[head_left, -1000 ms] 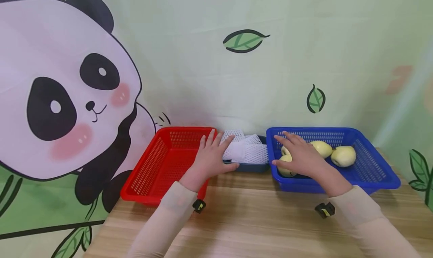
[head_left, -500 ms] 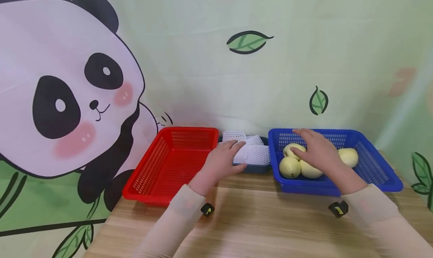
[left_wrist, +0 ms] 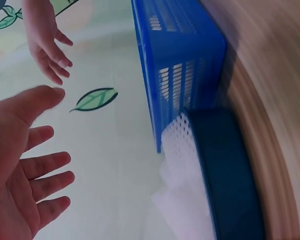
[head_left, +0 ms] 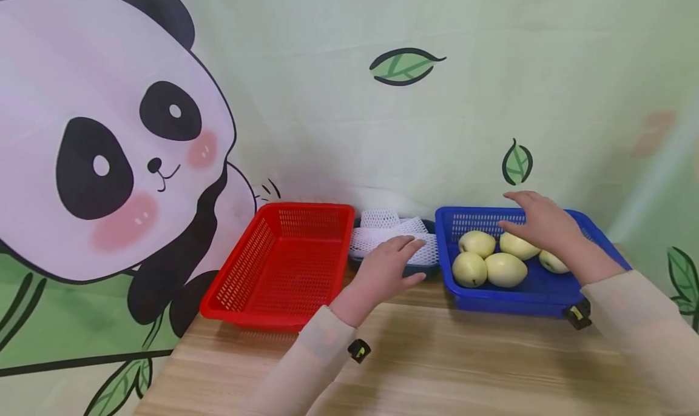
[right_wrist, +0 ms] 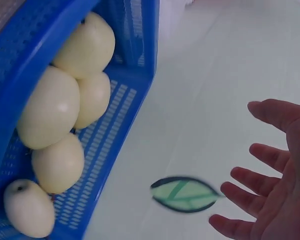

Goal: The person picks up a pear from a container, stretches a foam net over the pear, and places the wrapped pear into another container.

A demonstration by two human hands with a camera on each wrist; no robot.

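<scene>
1. left hand [head_left: 381,271] mid-frame near the nets [head_left: 368,239], right hand [head_left: 548,227] over the blue basket [head_left: 508,301] at right; fingers apart on both, nothing held.
2. imo come straight down, cup one fruit [head_left: 506,270] gently, it probably bruises.
3. count: five fruit showing, all in the blue basket; one red basket [head_left: 262,322] left of center; one tray [left_wrist: 232,175]; nets overlap, can't tell how many.

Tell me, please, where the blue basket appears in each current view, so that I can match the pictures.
Head: the blue basket is right of centre in the lower half, with pale fruit inside.
Left wrist: it is in the upper middle, cut off by the top edge.
Right wrist: it fills much of the left side, cut off by the frame.
Shared landmark: the right hand, upper left in the left wrist view and at the right edge in the right wrist view.
</scene>
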